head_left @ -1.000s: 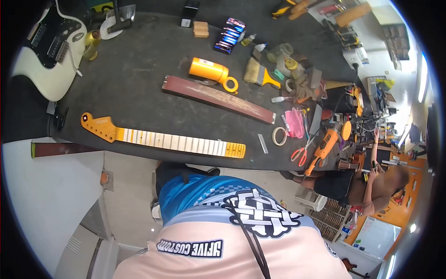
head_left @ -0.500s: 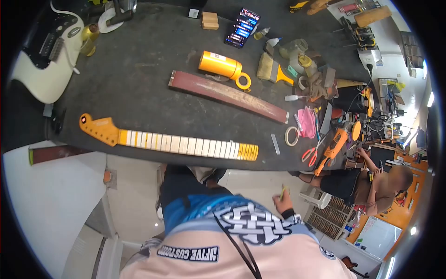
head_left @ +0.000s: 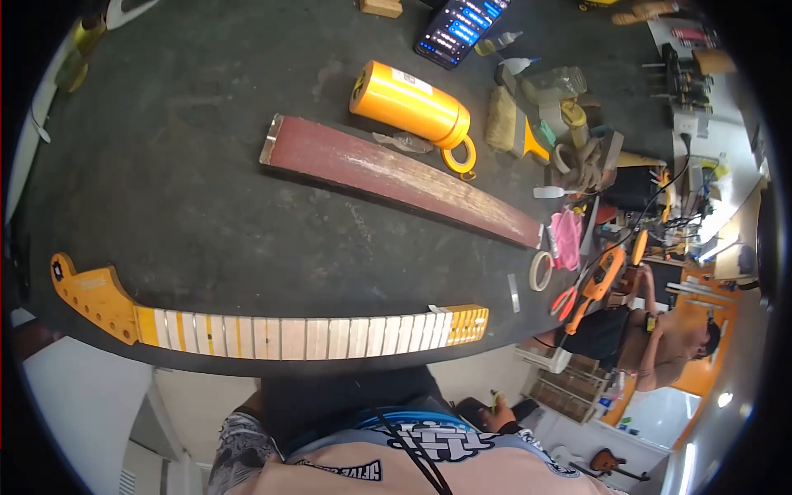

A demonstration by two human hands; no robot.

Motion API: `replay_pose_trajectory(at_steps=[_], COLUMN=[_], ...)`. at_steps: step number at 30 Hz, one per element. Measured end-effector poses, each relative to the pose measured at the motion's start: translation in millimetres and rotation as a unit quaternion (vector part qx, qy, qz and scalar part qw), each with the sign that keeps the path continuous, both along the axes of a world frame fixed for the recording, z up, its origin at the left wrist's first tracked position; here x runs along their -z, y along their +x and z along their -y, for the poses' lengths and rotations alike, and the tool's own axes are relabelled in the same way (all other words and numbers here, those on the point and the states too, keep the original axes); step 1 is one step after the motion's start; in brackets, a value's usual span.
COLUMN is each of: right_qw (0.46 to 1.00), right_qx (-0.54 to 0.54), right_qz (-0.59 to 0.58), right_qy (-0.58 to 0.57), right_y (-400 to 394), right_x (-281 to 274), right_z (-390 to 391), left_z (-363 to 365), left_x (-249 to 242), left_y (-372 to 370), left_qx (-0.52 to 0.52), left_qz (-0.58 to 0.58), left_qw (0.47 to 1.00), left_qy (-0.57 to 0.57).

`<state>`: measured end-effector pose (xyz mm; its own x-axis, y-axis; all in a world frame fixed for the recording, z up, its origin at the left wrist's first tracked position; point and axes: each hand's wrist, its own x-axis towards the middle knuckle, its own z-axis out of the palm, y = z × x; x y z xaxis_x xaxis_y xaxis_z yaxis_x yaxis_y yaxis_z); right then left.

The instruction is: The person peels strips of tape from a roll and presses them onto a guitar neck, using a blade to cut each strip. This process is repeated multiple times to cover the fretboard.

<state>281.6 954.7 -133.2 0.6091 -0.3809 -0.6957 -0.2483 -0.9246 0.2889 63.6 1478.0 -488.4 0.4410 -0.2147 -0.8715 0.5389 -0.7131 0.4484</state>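
Observation:
A guitar neck (head_left: 330,337) with a yellow headstock and pale fretboard lies along the near edge of the dark bench (head_left: 206,247). Low in the view, beside my body, my right hand (head_left: 497,417) is closed around a small yellowish object, too small to identify. It is below the bench edge, away from the neck. Of my left arm only the patterned sleeve (head_left: 241,445) shows; the hand is hidden. Beyond the neck rests a long reddish-brown block (head_left: 396,177), with an orange bottle (head_left: 410,103) behind it.
A phone (head_left: 462,31), a brush (head_left: 507,124), a tape roll (head_left: 541,271), red-handled scissors (head_left: 564,303) and an orange tool (head_left: 598,285) lie towards the back and right. Another person (head_left: 660,351) is at the far right, near shelves and a whiteboard.
The view has moved closer over the bench, so the neck and block look larger. My left sleeve shows more. My right hand still holds the small yellowish object.

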Motion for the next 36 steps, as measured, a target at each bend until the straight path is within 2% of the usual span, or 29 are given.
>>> replay_pose_trajectory(at_steps=[2,3,6,7,10,12,14,15,18,20,21,22,24,25,27,29,30,32,33,36], right_qw=[0.990,0.988,0.964,0.957,0.917,0.898,0.824,0.812,0.755,0.720,0.703,0.708,0.718,0.713,0.699,0.669,0.651,0.609,0.584,0.555], right_qx=[0.019,0.058,0.082,0.088,-0.025,-0.037,-0.102,-0.128,-0.207,-0.231,-0.244,-0.243,-0.231,-0.249,-0.240,-0.231,-0.144,-0.175,-0.114,-0.089], right_qz=[0.066,0.075,0.134,0.135,0.120,0.139,0.179,0.165,0.180,0.217,0.227,0.223,0.210,0.216,0.231,0.241,0.191,0.235,0.191,0.187], right_qy=[0.122,0.122,0.213,0.243,0.379,0.417,0.527,0.545,0.595,0.618,0.628,0.624,0.623,0.618,0.632,0.664,0.721,0.737,0.781,0.806], right_y=[15,25,36,45,63,69,57,50,26,11,2,-5,-23,-30,-40,-42,-45,-41,-36,-38], right_x=[26,34,87,89,117,93,98,89,71,57,49,40,25,17,-2,-6,-12,-14,-9,-8], right_z=[0,-9,-6,-31,-74,-144,-176,-192,-227,-238,-240,-242,-246,-246,-243,-234,-228,-213,-206,-206], left_z=[-11,-17,-41,-50,-88,-119,-147,-135,-70,-23,-10,0,33,45,65,76,78,80,80,80], left_x=[4,6,7,6,2,3,37,-8,-53,-153,-188,-219,-275,-293,-313,-315,-316,-322,-327,-336], left_y=[15,22,40,47,73,73,43,54,43,57,66,80,103,109,120,124,128,134,138,151], left_qx=[-0.020,-0.032,-0.081,-0.102,-0.197,-0.300,-0.377,-0.417,-0.462,-0.277,-0.214,-0.153,-0.173,-0.152,-0.112,-0.155,-0.175,-0.254,-0.276,-0.320], left_qz=[-0.009,-0.010,-0.008,-0.006,0.006,0.054,0.157,0.149,0.256,0.456,0.497,0.538,0.576,0.560,0.531,0.502,0.486,0.449,0.438,0.423], left_qw=[1.000,0.999,0.996,0.994,0.980,0.952,0.913,0.896,0.849,0.844,0.840,0.829,0.787,0.800,0.817,0.819,0.821,0.805,0.804,0.799], left_qy=[0.005,0.010,0.023,0.027,0.029,0.018,-0.009,0.002,-0.014,0.057,0.035,0.016,-0.138,-0.156,-0.196,-0.230,-0.245,-0.292,-0.293,-0.285])
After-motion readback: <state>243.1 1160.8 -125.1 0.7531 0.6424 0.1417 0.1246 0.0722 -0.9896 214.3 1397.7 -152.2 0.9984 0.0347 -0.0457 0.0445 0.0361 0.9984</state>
